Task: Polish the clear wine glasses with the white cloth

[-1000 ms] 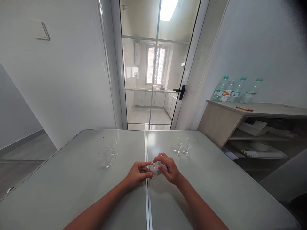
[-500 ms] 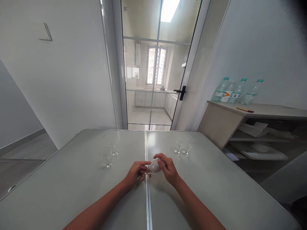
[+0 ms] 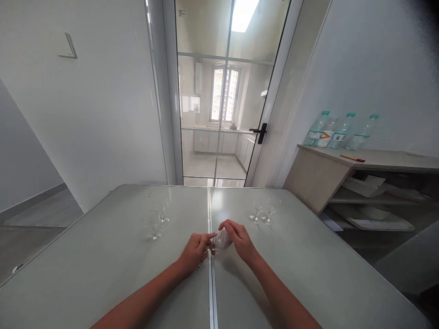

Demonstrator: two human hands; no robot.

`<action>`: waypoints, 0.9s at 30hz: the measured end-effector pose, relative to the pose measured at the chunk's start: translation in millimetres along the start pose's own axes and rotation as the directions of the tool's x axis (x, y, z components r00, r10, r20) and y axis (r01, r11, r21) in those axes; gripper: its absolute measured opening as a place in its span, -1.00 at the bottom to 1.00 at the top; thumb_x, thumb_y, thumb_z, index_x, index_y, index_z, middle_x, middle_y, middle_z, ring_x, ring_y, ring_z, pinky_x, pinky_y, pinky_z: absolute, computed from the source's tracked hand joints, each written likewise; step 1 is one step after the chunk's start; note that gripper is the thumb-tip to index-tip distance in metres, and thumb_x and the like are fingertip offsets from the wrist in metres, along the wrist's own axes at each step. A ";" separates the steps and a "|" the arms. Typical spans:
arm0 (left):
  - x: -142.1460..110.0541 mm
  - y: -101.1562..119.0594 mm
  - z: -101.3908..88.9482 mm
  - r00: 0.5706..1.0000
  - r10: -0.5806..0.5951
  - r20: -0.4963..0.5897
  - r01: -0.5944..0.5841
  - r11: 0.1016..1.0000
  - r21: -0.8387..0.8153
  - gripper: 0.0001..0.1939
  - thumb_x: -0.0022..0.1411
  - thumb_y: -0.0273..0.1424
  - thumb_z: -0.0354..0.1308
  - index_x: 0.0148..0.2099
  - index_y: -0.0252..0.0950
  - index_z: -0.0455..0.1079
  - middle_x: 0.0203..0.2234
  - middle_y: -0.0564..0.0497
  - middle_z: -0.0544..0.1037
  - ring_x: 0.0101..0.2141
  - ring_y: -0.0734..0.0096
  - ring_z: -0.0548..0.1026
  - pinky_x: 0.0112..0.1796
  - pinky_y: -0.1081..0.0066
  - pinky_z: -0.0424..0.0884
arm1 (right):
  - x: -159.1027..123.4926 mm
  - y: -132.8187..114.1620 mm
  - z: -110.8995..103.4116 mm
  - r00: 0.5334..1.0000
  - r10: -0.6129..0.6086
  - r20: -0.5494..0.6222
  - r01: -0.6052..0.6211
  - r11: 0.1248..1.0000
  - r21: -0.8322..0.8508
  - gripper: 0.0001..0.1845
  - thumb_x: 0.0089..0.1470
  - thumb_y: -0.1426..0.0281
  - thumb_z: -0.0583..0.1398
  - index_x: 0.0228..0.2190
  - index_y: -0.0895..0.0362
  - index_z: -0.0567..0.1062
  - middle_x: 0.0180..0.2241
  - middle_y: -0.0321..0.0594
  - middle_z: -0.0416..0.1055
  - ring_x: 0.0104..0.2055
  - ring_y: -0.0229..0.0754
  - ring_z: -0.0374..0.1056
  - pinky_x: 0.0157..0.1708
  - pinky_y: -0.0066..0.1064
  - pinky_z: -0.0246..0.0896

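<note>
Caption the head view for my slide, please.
Left hand holds a glass, right hand against it; four glasses stand beyond.

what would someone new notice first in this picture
Probably the glass over the table's middle seam, its stem end in the left hand and the right hand at its bowl. Next, perhaps, the bright light seen through the door straight ahead. The green-capped bottles on the cabinet at right also stand out.
</note>
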State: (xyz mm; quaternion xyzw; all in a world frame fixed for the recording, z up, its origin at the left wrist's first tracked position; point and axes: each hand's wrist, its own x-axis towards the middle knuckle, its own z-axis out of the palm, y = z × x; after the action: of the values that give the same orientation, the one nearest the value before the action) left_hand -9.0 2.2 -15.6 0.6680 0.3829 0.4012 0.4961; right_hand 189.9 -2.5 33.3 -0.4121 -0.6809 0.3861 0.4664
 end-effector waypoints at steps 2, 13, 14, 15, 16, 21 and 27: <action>-4.2 5.3 -3.9 0.989 0.146 -0.029 -0.135 0.963 0.235 -0.38 0.50 -0.12 -0.25 0.03 -0.35 0.59 -0.55 -0.02 0.54 -0.58 0.45 0.39 -0.43 0.43 0.32 | 2.7 0.6 0.3 0.998 0.059 -0.023 -0.058 0.996 0.063 -0.55 0.31 0.01 0.04 -0.30 0.08 0.51 -0.47 -0.33 0.28 -0.44 -0.23 0.15 -0.41 -0.41 0.07; 3.3 -0.6 7.4 0.987 -0.147 -0.059 0.135 0.977 -0.168 -0.38 0.38 -0.04 -0.13 -0.23 -0.41 0.60 -0.64 -0.02 0.49 -0.73 0.53 0.17 -0.62 0.47 0.11 | 2.2 1.9 -5.1 0.998 0.059 0.025 -0.060 0.997 0.043 -0.60 0.33 0.04 0.03 -0.14 0.05 0.48 -0.50 -0.37 0.22 -0.47 -0.23 0.12 -0.44 -0.41 0.04; 5.4 -1.4 6.4 0.973 -0.229 -0.002 0.219 0.934 -0.282 -0.39 0.34 -0.03 -0.10 -0.19 -0.43 0.58 -0.64 -0.02 0.49 -0.74 0.55 0.13 -0.65 0.49 0.04 | 0.4 0.3 -6.3 0.998 0.033 0.048 -0.035 0.999 0.041 -0.61 0.33 0.05 0.03 -0.15 0.06 0.48 -0.52 -0.38 0.21 -0.49 -0.23 0.11 -0.44 -0.41 0.04; 7.1 -1.7 4.7 0.955 -0.291 0.061 0.294 0.886 -0.358 -0.41 0.31 -0.03 -0.07 -0.17 -0.43 0.57 -0.63 -0.03 0.49 -0.75 0.56 0.13 -0.66 0.49 0.00 | -1.7 -0.8 -7.6 0.998 0.004 0.062 -0.006 1.000 0.027 -0.61 0.33 0.06 0.03 -0.17 0.06 0.49 -0.53 -0.37 0.21 -0.49 -0.23 0.12 -0.44 -0.40 0.04; 8.3 -1.7 2.7 0.933 -0.338 0.125 0.360 0.845 -0.397 -0.44 0.28 -0.05 -0.05 -0.18 -0.43 0.57 -0.62 -0.05 0.50 -0.74 0.56 0.15 -0.66 0.50 -0.02 | -3.9 -1.2 -8.8 0.997 -0.031 0.068 0.031 1.000 0.002 -0.61 0.34 0.08 0.03 -0.20 0.07 0.50 -0.53 -0.36 0.22 -0.49 -0.23 0.13 -0.44 -0.40 0.05; 5.6 2.5 -3.4 0.946 -0.294 0.139 0.322 0.904 -0.282 -0.40 0.34 -0.07 -0.13 -0.22 -0.44 0.57 -0.62 -0.03 0.47 -0.71 0.54 0.16 -0.64 0.49 -0.01 | -9.4 5.0 -9.9 0.968 -0.237 0.082 0.246 0.960 -0.132 -0.62 0.34 0.14 0.02 -0.21 0.06 0.55 -0.37 -0.22 0.39 -0.37 -0.17 0.23 -0.32 -0.34 0.13; -7.5 8.3 -8.8 0.940 0.342 0.004 -0.298 0.814 0.498 -0.48 0.46 -0.21 -0.17 -0.02 -0.33 0.59 -0.53 -0.04 0.52 -0.48 0.37 0.43 -0.36 0.42 0.30 | 2.6 14.2 8.2 0.991 0.074 -0.114 -0.070 0.997 0.035 -0.59 0.34 0.08 0.00 -0.23 0.06 0.51 -0.48 -0.33 0.24 -0.45 -0.22 0.12 -0.42 -0.41 0.04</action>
State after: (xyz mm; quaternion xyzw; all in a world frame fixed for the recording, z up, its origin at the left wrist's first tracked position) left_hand -18.9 -3.3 -7.1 0.8089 0.3753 0.3965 0.2183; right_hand 184.4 3.9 19.0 -0.4506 -0.6316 0.3888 0.4968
